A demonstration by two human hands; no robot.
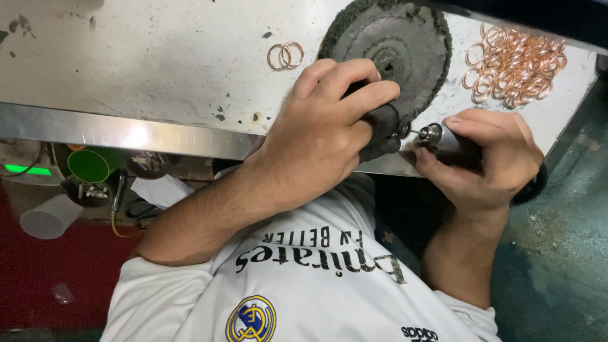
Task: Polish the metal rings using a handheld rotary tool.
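My left hand (323, 126) is closed around a small dark piece (382, 130), held at the front edge of the metal workbench (158, 63). My right hand (487, 155) grips a rotary handpiece (438, 135), and its thin metal tip points left and meets the dark piece. Both hands sit close together, just in front of a large dark round buffing wheel (396, 38) lying on the bench. What exactly sits inside the dark piece is hidden by my fingers.
A heap of several copper-coloured rings (514, 62) lies at the bench's far right. A few loose rings (285, 55) lie left of the wheel. Below the bench edge are a green cup (92, 164), a white cup (50, 216), cables and paper.
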